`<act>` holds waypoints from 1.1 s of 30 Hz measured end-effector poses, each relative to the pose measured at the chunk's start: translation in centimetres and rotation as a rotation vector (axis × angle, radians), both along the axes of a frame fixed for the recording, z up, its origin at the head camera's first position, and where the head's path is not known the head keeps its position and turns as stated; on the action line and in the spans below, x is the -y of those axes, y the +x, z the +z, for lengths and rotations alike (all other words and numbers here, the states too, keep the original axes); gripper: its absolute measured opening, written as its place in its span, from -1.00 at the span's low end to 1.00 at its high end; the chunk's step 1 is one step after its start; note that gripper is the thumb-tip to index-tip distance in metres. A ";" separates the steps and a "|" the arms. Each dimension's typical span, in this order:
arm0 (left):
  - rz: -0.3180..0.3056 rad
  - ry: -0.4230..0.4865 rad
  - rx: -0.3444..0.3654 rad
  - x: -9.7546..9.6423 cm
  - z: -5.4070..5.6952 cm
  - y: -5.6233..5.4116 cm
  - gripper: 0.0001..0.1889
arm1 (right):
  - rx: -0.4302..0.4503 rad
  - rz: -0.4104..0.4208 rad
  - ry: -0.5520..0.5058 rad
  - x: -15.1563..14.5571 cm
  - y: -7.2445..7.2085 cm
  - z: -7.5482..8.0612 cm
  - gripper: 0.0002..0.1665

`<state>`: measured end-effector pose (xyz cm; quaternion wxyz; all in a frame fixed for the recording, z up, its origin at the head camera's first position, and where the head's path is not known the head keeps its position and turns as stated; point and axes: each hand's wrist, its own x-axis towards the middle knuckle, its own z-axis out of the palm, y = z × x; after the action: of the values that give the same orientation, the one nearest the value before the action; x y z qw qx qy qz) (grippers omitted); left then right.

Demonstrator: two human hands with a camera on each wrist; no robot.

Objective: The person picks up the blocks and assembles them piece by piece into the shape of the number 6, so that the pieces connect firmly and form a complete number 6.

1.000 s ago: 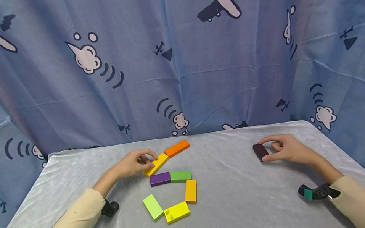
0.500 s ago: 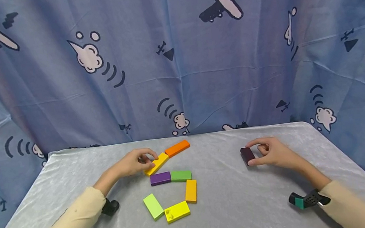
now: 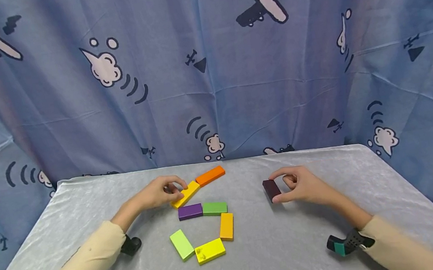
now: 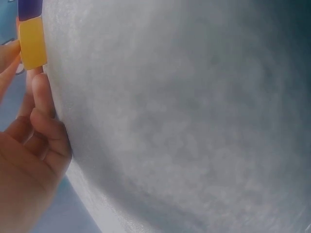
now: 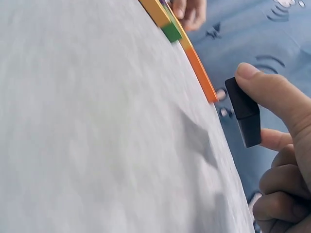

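My left hand (image 3: 158, 193) pinches a yellow block (image 3: 185, 194) lying on the cloth, thumb and finger at its near end. That block's far end meets an orange block (image 3: 210, 176). On the right, my right hand (image 3: 305, 187) grips a dark, nearly black block (image 3: 272, 190) by its two ends between thumb and index finger. In the right wrist view this dark block (image 5: 244, 112) hangs over the cloth, whose surface carries a shadow. The left wrist view shows the yellow block (image 4: 33, 42) between finger and thumb.
Closer to me, a purple block (image 3: 190, 211), a green block (image 3: 214, 208), an amber block (image 3: 226, 226), a bright yellow block (image 3: 210, 251) and a light green block (image 3: 182, 245) form a curved row. Grey cloth (image 3: 281, 254) covers the table; a blue patterned curtain (image 3: 208, 72) hangs behind.
My right hand has moved left across the table with the dark block, towards the orange block. My left hand and the blocks on the cloth have stayed put.
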<state>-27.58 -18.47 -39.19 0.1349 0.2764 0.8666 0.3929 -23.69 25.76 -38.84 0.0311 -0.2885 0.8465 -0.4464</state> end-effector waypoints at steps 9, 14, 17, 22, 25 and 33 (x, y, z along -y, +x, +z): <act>0.017 -0.007 0.003 0.0 -0.1 -0.1 -0.79 | 0.012 -0.004 0.063 4.6 0.3 0.3 -0.36; 0.014 0.001 -0.006 0.0 -0.1 -0.1 -0.80 | 0.014 0.003 0.069 7.1 0.2 0.6 -0.35; 0.016 0.003 -0.007 0.1 -0.1 -0.1 -0.80 | 0.027 0.026 0.044 8.6 0.1 0.7 -0.36; 0.016 0.009 -0.002 0.0 0.0 -0.2 -0.80 | 0.039 0.060 0.020 11.1 0.2 0.8 -0.37; 0.016 0.007 -0.005 -0.1 0.0 -0.2 -0.80 | 0.040 0.079 0.016 12.6 0.2 0.6 -0.37; 0.011 0.013 -0.016 0.0 -0.2 -0.1 -0.80 | 0.055 0.131 -0.046 15.9 0.4 0.1 -0.40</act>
<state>-27.70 -18.44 -39.36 0.1240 0.2759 0.8665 0.3972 -23.29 9.88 -38.70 0.0771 -0.3315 0.8142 -0.4704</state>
